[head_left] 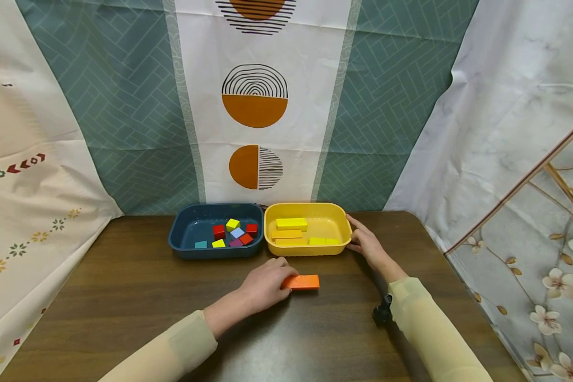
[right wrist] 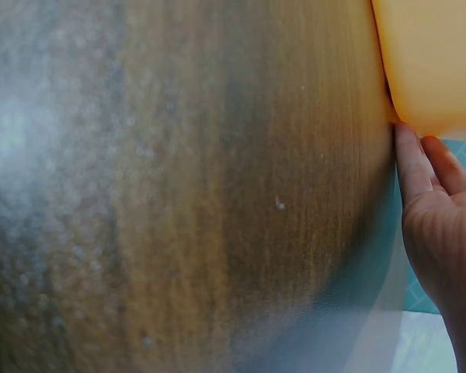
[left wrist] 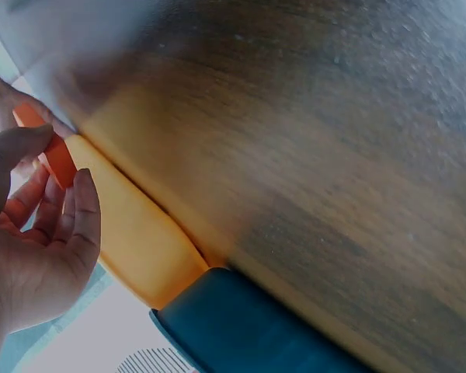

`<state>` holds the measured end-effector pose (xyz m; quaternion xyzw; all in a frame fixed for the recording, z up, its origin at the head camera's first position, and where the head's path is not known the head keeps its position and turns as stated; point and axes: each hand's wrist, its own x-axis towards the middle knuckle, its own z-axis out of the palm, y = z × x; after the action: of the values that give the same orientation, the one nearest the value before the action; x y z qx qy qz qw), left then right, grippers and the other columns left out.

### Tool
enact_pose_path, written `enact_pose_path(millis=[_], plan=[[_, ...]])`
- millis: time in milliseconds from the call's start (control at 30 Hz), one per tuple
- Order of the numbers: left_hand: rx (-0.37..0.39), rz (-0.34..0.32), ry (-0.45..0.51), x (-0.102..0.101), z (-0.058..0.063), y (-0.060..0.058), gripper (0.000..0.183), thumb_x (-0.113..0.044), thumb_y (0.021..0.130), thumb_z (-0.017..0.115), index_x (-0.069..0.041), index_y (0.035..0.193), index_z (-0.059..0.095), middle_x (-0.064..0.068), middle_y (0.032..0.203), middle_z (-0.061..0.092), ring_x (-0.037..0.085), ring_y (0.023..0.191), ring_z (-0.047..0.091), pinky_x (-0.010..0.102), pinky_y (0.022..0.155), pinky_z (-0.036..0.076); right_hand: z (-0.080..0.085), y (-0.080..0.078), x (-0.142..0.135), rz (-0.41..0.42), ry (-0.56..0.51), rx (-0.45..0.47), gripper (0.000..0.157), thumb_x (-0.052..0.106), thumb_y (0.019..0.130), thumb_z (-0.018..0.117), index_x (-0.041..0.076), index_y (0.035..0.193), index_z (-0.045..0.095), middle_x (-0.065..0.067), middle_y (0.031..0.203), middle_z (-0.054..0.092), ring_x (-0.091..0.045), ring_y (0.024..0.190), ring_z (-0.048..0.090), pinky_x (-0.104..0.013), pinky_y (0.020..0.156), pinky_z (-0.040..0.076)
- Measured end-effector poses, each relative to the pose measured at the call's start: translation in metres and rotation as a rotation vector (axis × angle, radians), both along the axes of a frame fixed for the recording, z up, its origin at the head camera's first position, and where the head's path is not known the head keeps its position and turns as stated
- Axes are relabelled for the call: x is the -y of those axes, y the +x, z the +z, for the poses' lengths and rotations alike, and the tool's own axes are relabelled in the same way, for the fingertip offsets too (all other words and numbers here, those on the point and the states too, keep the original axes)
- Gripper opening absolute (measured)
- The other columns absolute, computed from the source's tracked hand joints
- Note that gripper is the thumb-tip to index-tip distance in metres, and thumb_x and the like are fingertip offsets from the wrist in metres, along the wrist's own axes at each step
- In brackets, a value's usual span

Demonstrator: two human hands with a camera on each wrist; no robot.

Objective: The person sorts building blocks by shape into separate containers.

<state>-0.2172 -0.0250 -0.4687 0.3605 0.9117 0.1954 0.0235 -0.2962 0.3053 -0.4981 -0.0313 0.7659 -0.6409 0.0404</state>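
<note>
My left hand (head_left: 266, 284) pinches an orange block (head_left: 305, 282) by its left end, in front of the bins. In the left wrist view the thumb and fingers grip the orange block (left wrist: 56, 155) from both sides. Behind it is a yellow bin (head_left: 315, 250) with several yellow and orange-yellow long blocks (head_left: 291, 224) inside. My right hand (head_left: 369, 246) rests against the right end of that bin. In the right wrist view, extended fingers (right wrist: 413, 159) of this hand touch the bin's corner (right wrist: 431, 93), without gripping it.
A dark blue bin (head_left: 186, 252) stands directly left of the yellow one. It holds several small cubes (head_left: 233, 225) in red, yellow, blue, purple and teal. Both bins stand at the back of the brown wooden table (head_left: 138, 297), before a hanging patterned cloth (head_left: 305, 132).
</note>
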Motion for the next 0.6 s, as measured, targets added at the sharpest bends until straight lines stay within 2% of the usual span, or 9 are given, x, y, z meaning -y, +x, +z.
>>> enact_pose_path(millis=[333,600], plan=[[0.018,0.021,0.061,0.007,0.014,0.004,0.038,-0.022,0.088,0.081,-0.018,0.125,0.072,-0.006,0.103,0.057,0.011,0.091,0.051,0.026,0.079,0.050,0.001,0.002,0.001,-0.005,0.000,0.006,0.065,0.007,0.100,0.036,0.018,0.164,0.028,-0.002,0.169,0.020,-0.036,0.141,0.041,-0.054,0.110,0.041],[-0.014,0.041,0.088,0.010,0.029,0.008,0.039,-0.023,0.088,0.081,-0.020,0.126,0.071,-0.007,0.105,0.059,0.011,0.093,0.051,0.027,0.080,0.051,0.001,0.001,0.001,-0.001,-0.010,0.006,0.065,0.007,0.100,0.036,0.017,0.164,0.027,-0.004,0.169,0.021,-0.036,0.140,0.043,-0.051,0.109,0.043]])
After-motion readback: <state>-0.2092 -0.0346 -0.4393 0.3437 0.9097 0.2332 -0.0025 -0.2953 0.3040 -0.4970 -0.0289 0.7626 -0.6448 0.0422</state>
